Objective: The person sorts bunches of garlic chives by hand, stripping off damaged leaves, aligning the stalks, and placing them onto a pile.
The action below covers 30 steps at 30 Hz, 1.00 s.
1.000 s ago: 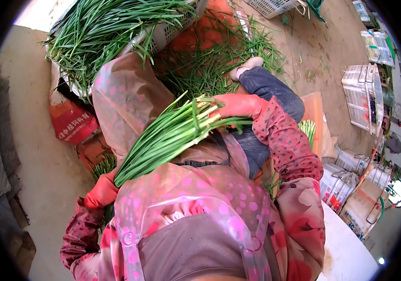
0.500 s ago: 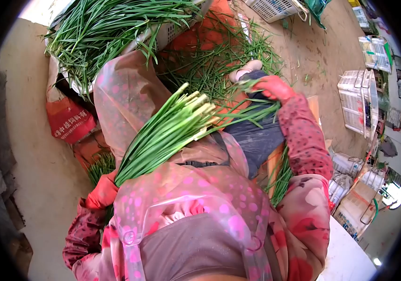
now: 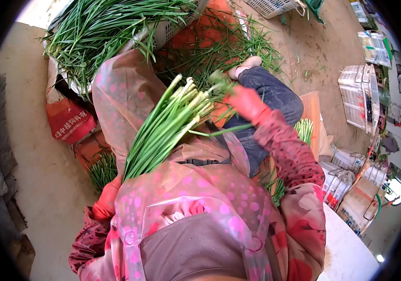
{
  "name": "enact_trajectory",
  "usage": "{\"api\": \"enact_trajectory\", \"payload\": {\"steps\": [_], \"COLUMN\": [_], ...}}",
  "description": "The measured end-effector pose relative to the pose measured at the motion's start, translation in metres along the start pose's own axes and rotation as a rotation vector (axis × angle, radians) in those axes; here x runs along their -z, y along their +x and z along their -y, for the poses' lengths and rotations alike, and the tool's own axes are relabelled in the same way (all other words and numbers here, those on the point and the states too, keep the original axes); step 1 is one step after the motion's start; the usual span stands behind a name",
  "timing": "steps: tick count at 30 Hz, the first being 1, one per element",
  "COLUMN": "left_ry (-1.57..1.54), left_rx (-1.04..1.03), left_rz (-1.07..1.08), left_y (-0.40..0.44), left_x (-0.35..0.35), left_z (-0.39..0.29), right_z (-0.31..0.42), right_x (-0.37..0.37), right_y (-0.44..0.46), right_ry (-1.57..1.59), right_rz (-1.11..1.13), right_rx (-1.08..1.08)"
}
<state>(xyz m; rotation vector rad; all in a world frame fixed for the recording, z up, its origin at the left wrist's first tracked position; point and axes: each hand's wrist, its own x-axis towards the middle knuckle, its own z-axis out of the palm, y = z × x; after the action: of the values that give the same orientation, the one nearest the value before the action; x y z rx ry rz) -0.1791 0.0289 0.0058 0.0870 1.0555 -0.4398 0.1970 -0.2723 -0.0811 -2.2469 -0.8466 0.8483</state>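
Note:
A thick bunch of garlic chives [image 3: 160,131] lies across my lap on the clear spotted apron [image 3: 191,187], pale stem ends pointing up and away. My left hand [image 3: 107,199], in a red glove, is closed round its leafy end at my left side; the fingertips are partly hidden by the apron. Over my right thigh, my right hand [image 3: 249,104], also gloved in red, is closed on some loose chive leaves [image 3: 221,83], smeared by motion. One long leaf [image 3: 226,131] sticks out of the bunch below that hand.
A white crate heaped with chives [image 3: 116,28] stands ahead on the left. Scattered trimmings [image 3: 195,65] cover the orange sheet and floor beyond my knees. Trimmed chives [image 3: 304,130] lie beside my right leg, more chives [image 3: 102,171] at my left. White crates [image 3: 359,96] stand far right.
My right hand has moved left and down toward the stem ends, carrying leaves. My right knee and the chives beside it are now uncovered. My left hand still holds the bunch.

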Motion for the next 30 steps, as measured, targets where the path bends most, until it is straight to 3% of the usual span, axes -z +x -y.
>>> {"api": "enact_trajectory", "payload": {"steps": [1,2,3,4,6,8,9,10,12,15,17,19,25,30], "left_ry": [0.004,0.625,1.234,1.400,1.175,0.933,0.850,0.821,0.771,0.746,0.742,0.738,0.753,0.763], "left_rx": [0.001,-0.274,-0.571,-0.704,-0.644,-0.557,-0.525,-0.513,-0.491,-0.474,-0.463,-0.453,-0.424,-0.389], "left_rz": [0.001,0.036,-0.111,-0.188,-0.179,-0.164,-0.160,-0.158,-0.154,-0.148,-0.136,-0.125,-0.081,-0.050], "left_y": [-0.001,-0.003,-0.004,-0.004,-0.002,0.003,0.003,0.004,0.004,0.006,0.007,0.008,0.008,0.009], "left_x": [0.001,0.004,0.007,0.005,0.005,0.005,0.005,0.006,0.010,0.011,0.010,0.012,0.020,0.024], "left_z": [0.003,0.008,0.013,0.018,0.025,0.031,0.033,0.033,0.036,0.035,0.033,0.031,0.022,0.016], "right_z": [-0.016,-0.020,-0.018,-0.017,-0.016,0.000,0.006,0.025,0.067,0.107,0.101,0.093,0.059,0.008], "right_x": [0.016,0.040,0.059,0.063,0.066,0.032,0.013,-0.003,-0.010,-0.013,-0.013,-0.009,0.031,0.088], "right_y": [0.008,0.011,0.012,0.011,0.011,0.009,0.009,0.006,0.006,-0.009,-0.013,-0.013,-0.012,-0.018], "right_ry": [0.163,0.242,0.320,0.321,0.476,0.777,0.835,0.907,0.820,0.617,0.626,0.724,0.466,0.653], "right_rz": [-0.115,-0.175,-0.234,-0.235,-0.210,0.052,0.304,0.482,0.735,0.897,0.866,0.674,0.715,0.219], "right_rx": [-0.147,-0.349,-0.553,-0.552,-0.561,-0.380,-0.302,-0.350,-0.168,-0.212,-0.193,-0.265,-0.461,-0.515]}}
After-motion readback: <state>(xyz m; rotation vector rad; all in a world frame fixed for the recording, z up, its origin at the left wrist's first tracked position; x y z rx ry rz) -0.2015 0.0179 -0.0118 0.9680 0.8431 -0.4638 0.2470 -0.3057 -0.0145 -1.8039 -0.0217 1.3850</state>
